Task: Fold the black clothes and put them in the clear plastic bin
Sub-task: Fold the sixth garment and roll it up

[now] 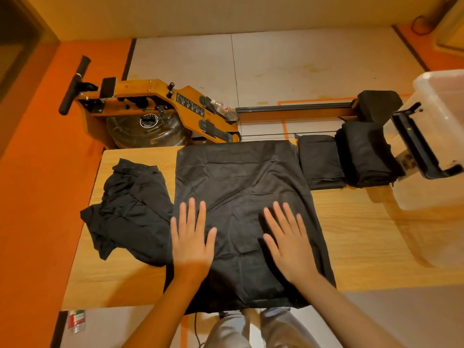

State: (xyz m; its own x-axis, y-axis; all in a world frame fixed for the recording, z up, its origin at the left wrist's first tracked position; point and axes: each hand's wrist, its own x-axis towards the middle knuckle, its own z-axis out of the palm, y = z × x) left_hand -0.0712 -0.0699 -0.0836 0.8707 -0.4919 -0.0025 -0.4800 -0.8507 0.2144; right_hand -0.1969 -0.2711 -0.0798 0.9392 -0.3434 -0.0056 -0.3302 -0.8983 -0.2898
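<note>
Clear bin (442,101) cut off (garment (241,187) hem overhangs)

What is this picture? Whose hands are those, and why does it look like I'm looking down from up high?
No robot here, just a person. The one picture comes from a camera worn on their head, so you look down as they do. The left hand and right hand lie flat, fingers straight, on a black cloth spread over a wooden table. They hold nothing; they only press on it. To the left lies a crumpled black garment. To the right sit a flat folded pile and a taller folded stack, next to a clear plastic bin. Behind the table stands a wooden rowing machine.
</note>
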